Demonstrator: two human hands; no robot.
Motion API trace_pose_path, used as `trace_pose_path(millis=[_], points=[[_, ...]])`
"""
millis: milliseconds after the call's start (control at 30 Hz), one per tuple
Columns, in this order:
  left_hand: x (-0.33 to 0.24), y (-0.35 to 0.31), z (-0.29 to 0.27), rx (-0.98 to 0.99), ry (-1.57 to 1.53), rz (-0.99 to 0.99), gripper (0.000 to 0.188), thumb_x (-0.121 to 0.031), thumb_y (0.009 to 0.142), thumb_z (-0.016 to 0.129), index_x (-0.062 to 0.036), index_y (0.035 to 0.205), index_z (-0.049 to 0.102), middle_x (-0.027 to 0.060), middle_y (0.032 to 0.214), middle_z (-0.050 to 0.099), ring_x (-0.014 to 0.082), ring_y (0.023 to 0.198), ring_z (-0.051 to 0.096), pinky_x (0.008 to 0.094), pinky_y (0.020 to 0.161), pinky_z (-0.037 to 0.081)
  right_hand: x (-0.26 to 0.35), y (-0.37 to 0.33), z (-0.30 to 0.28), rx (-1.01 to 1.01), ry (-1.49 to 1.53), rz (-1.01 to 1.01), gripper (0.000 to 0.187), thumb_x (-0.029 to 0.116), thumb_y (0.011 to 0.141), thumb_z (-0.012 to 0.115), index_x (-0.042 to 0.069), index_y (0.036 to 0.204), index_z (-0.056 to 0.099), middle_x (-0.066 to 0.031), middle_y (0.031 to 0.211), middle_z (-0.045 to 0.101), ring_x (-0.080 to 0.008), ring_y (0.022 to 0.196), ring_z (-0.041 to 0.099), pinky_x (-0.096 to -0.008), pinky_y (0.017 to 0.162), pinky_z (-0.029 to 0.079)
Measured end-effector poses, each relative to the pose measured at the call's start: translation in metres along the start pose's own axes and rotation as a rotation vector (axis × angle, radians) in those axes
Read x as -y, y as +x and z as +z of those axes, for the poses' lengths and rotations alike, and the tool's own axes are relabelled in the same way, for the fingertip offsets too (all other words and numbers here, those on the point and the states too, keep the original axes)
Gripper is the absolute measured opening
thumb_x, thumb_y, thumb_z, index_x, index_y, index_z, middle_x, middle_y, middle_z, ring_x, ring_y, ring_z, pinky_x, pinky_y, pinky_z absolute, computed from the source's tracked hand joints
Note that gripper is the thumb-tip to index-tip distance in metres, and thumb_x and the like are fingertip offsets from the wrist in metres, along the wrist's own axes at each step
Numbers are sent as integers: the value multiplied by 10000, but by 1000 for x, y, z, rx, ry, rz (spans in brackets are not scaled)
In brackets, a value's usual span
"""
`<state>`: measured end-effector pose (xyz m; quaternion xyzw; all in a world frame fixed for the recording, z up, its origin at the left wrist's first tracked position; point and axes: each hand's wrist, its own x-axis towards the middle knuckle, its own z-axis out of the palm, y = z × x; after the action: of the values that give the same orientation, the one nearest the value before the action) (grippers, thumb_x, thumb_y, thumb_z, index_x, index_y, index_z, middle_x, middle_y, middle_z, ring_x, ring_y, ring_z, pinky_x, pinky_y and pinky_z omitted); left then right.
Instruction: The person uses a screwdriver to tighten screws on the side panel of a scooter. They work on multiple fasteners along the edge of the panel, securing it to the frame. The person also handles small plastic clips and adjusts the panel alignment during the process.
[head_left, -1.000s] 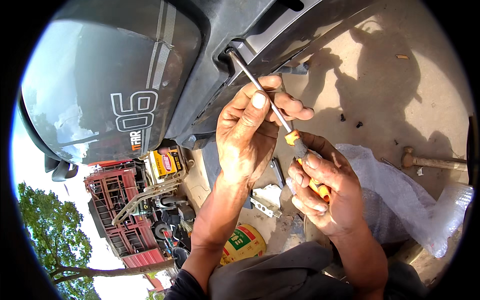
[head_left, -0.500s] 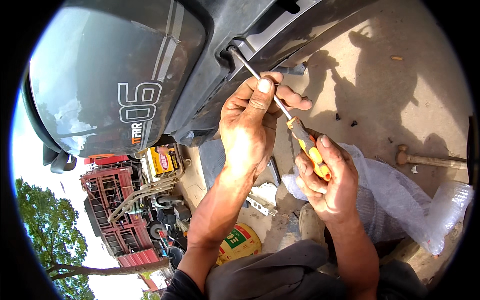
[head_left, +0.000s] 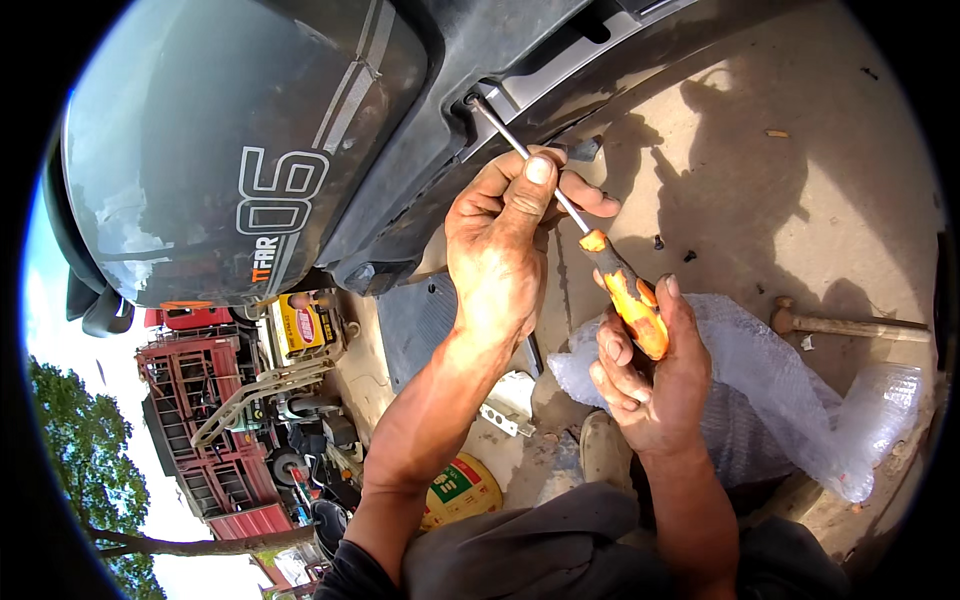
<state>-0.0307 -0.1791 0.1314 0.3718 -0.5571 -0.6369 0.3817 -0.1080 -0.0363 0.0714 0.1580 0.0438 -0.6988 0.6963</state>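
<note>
Ground (head_left: pixel 845 215): sunlit, with bubble wrap (head_left: pixel 745 365) and a hammer (head_left: pixel 850 327).
Screwdriver (head_left: pixel 620 282): tip end at a recess (head_left: pixel 461 122) in the dark trim (head_left: pixel 455 50).
Left hand (head_left: pixel 500 245): pinching the shaft (head_left: pixel 571 210).
Right hand (head_left: pixel 655 395): loosely grasping the handle (head_left: pixel 634 308).
Good handling: shaft square to the recess, steady inward pressure.
Lettering: 2 outlined digits (head_left: pixel 281 193), smaller letters (head_left: pixel 265 258) on the grey panel (head_left: pixel 190 160).

"What's the left hand (head_left: pixel 505 235) doing on my feed?"
"I see it pinching the screwdriver (head_left: pixel 604 255) shaft (head_left: pixel 573 212) — set into a dark panel recess (head_left: pixel 462 120)."
"Right hand (head_left: pixel 655 385)?"
"Loosely about the handle (head_left: pixel 638 315) — grip unclear."
</note>
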Motion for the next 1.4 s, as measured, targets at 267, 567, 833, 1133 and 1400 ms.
trace_pose_path(millis=[267, 567, 833, 1133, 1400], points=[[0, 1, 3, -44, 91, 21, 221, -180, 1085, 600, 22, 1108, 688, 137, 865, 725, 293, 830, 740, 395, 825, 571, -18, 23, -22, -12, -1214, -1124, 410, 301, 1104, 538, -42, 1319, 602, -74, 809, 610, -110, 573, 530, -242, 502, 449], [2, 2, 3, 6, 79, 26, 244, -195, 1090, 592, 27, 1120, 687, 149, 886, 733, 294, 828, 744, 379, 765, 576, -6, 1, -9, -43, -955, -638, 463, 281, 1091, 552, -48, 1415, 579, -101, 917, 685, -70, 649, 556, -232, 550, 472], [3, -4, -15, 82, 87, -40, 465, -404, 1126, 477, 24, 1188, 648, 161, 923, 734, 327, 850, 754, 418, 793, 591, -6, -1, 5, 79, -1250, -788, 507, -17, 961, 697, -80, 1442, 551, -248, 1300, 694, -223, 1043, 743, -316, 875, 600], [52, 25, -50, -13, -342, -104, 793, -609, 1030, 563, 33, 1483, 453, 283, 1452, 489, 425, 1293, 596, 522, 1057, 560, -5, -23, 62, 70, -1382, -627, 481, 130, 1058, 576, -64, 1488, 484, -134, 863, 695, -145, 659, 666, -293, 614, 533], [53, 32, -36, -61, -380, 4, 668, -478, 973, 726, -32, 1433, 536, 228, 1468, 524, 453, 1417, 479, 577, 1190, 439, 14, -6, 13, 106, -1539, -675, 622, 65, 912, 757, 37, 1501, 557, -202, 971, 757, -294, 722, 756, -368, 645, 582]])
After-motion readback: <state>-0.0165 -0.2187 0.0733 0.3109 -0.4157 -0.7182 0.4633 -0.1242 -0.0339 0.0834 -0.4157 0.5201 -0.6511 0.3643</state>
